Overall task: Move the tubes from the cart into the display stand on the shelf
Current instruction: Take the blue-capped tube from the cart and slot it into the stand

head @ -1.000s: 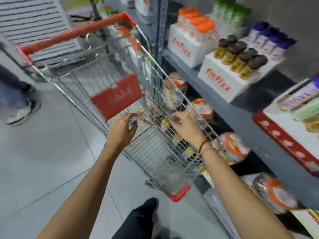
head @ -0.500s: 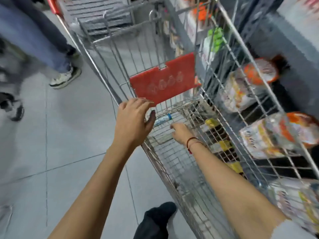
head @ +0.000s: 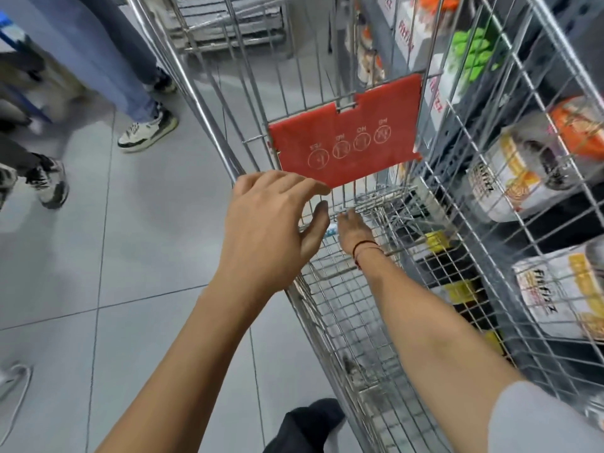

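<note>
My right hand [head: 354, 228] has dropped deep into the cart [head: 343, 308], reaching a tube [head: 330, 229] near its back wall, grip hidden, I cannot tell; left hand [head: 273, 223] hovers open over the left rim; pickup looks imminent.

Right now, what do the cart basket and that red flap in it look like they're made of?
The cart basket looks like welded steel wire with a bright, probably chromed or zinc finish: thin silvery rods in a grid, catching glints. The red flap looks like moulded plastic, matt: flat even colour, white printed symbols, hung on the wire.
</note>
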`<state>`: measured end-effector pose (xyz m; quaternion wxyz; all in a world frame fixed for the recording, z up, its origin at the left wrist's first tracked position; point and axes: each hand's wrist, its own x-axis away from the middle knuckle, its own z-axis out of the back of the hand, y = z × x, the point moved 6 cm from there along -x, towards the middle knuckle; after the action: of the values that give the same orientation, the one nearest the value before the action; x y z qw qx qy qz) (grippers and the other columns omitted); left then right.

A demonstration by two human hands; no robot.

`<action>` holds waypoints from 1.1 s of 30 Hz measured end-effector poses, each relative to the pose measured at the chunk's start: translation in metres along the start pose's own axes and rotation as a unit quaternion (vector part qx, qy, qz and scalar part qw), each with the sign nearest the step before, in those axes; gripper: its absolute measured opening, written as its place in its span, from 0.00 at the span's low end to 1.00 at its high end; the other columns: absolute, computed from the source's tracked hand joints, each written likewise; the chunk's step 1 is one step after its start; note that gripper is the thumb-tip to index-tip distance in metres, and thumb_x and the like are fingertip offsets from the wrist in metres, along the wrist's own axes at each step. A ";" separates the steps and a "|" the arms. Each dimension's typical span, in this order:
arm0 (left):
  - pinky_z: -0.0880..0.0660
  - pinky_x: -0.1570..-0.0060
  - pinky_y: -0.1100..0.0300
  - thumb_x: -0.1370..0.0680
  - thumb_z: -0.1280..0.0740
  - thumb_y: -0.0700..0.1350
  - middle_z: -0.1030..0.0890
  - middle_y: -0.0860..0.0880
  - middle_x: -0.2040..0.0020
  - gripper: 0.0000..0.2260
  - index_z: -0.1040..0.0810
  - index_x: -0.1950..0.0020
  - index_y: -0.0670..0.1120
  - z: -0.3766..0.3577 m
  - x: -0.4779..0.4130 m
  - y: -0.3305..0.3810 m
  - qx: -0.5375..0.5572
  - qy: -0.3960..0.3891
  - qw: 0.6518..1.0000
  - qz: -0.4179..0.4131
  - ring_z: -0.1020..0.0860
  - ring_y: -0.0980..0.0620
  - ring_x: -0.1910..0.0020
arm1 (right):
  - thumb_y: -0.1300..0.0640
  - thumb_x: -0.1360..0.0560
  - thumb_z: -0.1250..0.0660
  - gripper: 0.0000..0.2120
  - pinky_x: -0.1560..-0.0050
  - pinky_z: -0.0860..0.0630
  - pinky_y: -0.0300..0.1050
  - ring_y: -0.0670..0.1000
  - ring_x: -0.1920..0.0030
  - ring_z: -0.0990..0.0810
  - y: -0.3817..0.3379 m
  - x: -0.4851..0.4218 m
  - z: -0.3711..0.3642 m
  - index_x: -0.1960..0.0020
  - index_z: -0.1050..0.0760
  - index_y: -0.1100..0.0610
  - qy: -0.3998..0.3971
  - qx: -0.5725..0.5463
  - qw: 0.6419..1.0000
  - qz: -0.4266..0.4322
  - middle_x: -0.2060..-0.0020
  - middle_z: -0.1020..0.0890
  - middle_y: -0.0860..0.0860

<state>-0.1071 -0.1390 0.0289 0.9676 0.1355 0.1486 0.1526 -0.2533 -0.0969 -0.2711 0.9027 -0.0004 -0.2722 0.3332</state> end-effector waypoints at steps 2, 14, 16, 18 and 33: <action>0.39 0.49 0.55 0.25 0.39 0.48 0.17 0.52 0.54 0.10 0.20 0.49 0.49 0.000 0.000 0.000 0.005 0.006 1.000 0.001 0.23 0.50 0.51 | 0.61 0.20 0.48 0.22 0.33 0.34 0.54 0.61 0.28 0.39 0.004 0.003 -0.002 0.27 0.44 0.60 0.000 -0.004 1.000 -0.024 0.24 0.45 0.58; 0.38 0.49 0.53 0.25 0.40 0.48 0.17 0.50 0.55 0.11 0.19 0.51 0.48 0.003 0.002 0.004 0.000 0.017 1.000 -0.008 0.23 0.48 0.52 | 0.58 0.27 0.31 0.19 0.39 0.26 0.51 0.60 0.42 0.24 0.029 0.080 0.015 0.38 0.28 0.64 0.046 -0.244 0.969 -0.019 0.42 0.24 0.62; 0.37 0.51 0.52 0.26 0.40 0.48 0.17 0.49 0.56 0.11 0.19 0.52 0.47 0.004 0.002 0.005 -0.005 0.009 1.000 -0.014 0.23 0.47 0.54 | 0.60 0.26 0.32 0.18 0.38 0.28 0.50 0.59 0.41 0.26 0.038 0.105 0.032 0.38 0.28 0.64 0.087 -0.267 0.959 -0.031 0.41 0.26 0.61; 0.36 0.53 0.51 0.27 0.40 0.47 0.17 0.48 0.58 0.11 0.20 0.54 0.47 0.006 0.002 0.007 -0.010 0.003 1.000 -0.019 0.23 0.45 0.55 | 0.65 0.27 0.33 0.16 0.39 0.30 0.45 0.58 0.40 0.27 0.047 0.134 0.054 0.39 0.27 0.62 0.118 -0.281 0.952 -0.031 0.41 0.27 0.60; 0.24 0.60 0.48 0.29 0.41 0.49 0.17 0.45 0.55 0.14 0.19 0.54 0.46 0.002 0.064 0.188 0.153 -0.124 0.965 -0.174 0.21 0.40 0.57 | 0.61 0.25 0.36 0.07 0.40 0.31 0.44 0.56 0.41 0.27 0.128 0.475 0.173 0.47 0.24 0.60 0.230 -0.262 0.927 -0.141 0.46 0.28 0.54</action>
<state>-0.0959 0.0545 0.0727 0.9577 0.2721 0.0704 -0.0611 -0.1165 0.2570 0.0864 0.9461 -0.2749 -0.1316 0.1098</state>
